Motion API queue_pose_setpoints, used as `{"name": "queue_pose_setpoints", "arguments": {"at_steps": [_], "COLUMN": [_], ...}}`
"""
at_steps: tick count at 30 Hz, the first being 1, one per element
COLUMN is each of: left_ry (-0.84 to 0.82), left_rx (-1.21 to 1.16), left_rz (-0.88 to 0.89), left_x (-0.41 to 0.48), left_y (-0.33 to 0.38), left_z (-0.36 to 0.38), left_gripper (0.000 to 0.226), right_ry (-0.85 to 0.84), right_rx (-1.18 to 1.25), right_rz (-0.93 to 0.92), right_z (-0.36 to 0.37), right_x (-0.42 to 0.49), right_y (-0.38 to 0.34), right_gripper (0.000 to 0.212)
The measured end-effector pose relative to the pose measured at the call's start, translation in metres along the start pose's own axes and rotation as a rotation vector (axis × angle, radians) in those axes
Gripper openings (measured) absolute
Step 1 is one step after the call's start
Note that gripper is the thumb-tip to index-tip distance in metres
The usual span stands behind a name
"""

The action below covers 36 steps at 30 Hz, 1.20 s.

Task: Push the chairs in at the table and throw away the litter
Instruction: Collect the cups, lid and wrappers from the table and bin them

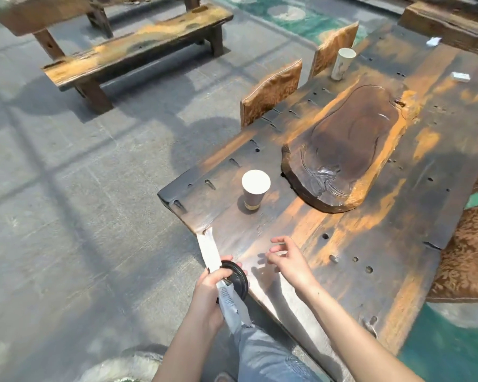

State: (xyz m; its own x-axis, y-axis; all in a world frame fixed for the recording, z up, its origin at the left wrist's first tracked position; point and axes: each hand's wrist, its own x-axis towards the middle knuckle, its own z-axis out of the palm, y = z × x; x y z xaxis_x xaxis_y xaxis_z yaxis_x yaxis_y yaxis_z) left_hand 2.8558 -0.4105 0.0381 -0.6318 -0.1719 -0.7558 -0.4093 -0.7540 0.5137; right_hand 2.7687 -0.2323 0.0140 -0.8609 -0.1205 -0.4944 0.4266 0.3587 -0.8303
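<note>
My left hand (209,288) grips a long white paper wrapper (211,250) together with a black cup lid (236,278) at the near corner of the dark wooden table (384,244). My right hand (286,256) hovers open just above the tabletop, right of the lid. A brown paper cup (255,190) stands upright near the table's left edge. A tall white cup (342,63) stands farther along. Two small white scraps (460,76) (433,41) lie at the far end. Two chair backs (272,91) (335,48) sit against the left side.
A carved dark wooden tray (348,150) lies in the middle of the table. A wooden bench (133,48) stands on the grey paving at the upper left. Patterned chair seats (469,260) are at the table's right side. My leg in jeans (265,354) is below.
</note>
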Motion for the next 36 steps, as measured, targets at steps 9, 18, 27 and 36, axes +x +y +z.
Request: {"name": "queue_pose_setpoints", "arguments": {"at_steps": [9,18,27,36], "left_ry": [0.065,0.052,-0.007,-0.143], "left_rx": [0.018,0.009,0.197,0.362], "left_rz": [0.087,0.050,-0.057,-0.172], "left_x": [0.047,0.092,0.143,0.190], "left_y": [0.065,0.105,0.151,0.257], "left_z": [0.024,0.041,0.057,0.026], "left_gripper": [0.033,0.052,0.032,0.046], "right_ry": [0.185,0.075,0.138,0.422], "right_rx": [-0.534,-0.534,-0.423,-0.346], "right_rz": [-0.267,-0.324,-0.384,-0.168], "right_z": [0.010,0.016,0.048,0.120], "right_x": [0.155,0.207,0.197,0.208], "right_y": [-0.078,-0.071,-0.061,-0.093], "right_gripper": [0.111,0.085,0.085,0.086]}}
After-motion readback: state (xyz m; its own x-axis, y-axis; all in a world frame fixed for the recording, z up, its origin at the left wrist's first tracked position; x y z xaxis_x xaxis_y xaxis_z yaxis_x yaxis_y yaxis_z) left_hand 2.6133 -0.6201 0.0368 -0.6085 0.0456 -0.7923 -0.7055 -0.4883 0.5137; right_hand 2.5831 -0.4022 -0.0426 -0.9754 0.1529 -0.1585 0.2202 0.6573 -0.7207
